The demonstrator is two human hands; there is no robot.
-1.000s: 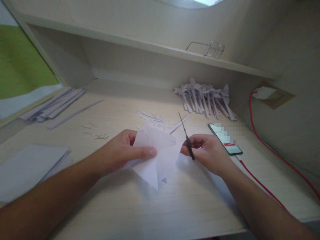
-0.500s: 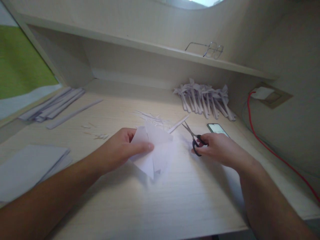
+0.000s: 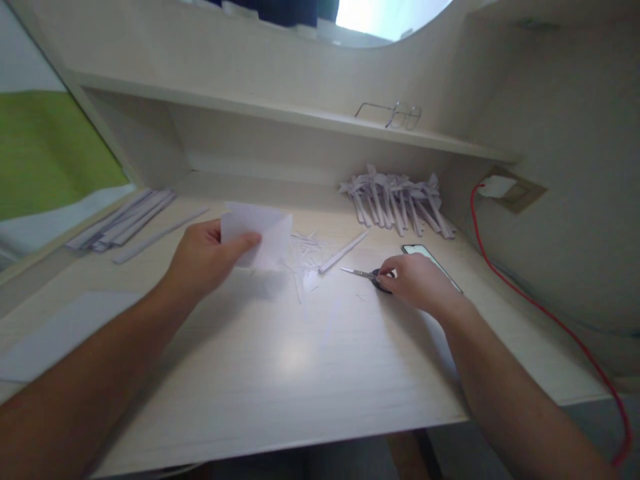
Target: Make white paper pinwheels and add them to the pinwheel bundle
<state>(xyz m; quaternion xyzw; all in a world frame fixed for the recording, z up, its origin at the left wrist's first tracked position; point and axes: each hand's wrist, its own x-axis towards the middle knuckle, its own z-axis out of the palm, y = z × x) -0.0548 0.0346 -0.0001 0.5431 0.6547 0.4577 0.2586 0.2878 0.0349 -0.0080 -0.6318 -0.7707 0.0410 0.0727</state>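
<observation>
Left hand: the left hand (image 3: 203, 257) pinches the folded white paper (image 3: 257, 233) between thumb and fingers, held up off the desk (image 3: 310, 373) and further left and back than a second ago, when it sat low at centre.
Right hand: the right hand (image 3: 417, 283) lies on the desk, fingers loosely curled over the black handles of the scissors (image 3: 367, 275); whether it still grips them I cannot tell.
Scissors: flat on the desk now, blades closed and pointing left. A second ago they stood upright at the paper's edge; half a second ago they were tilting down.
Reading: cutting appears to have stopped; paper and blades are well apart.
Scraps: thin paper slivers (image 3: 305, 250) lie on the desk between the hands.
Surroundings: phone (image 3: 425, 257) just behind the right hand; bundle of folded paper pieces (image 3: 395, 203) at the back; paper strips (image 3: 125, 220) far left; glasses (image 3: 393, 113) on the shelf; red cable (image 3: 545, 310) at right.
View: camera has tipped upward since the earlier frames.
</observation>
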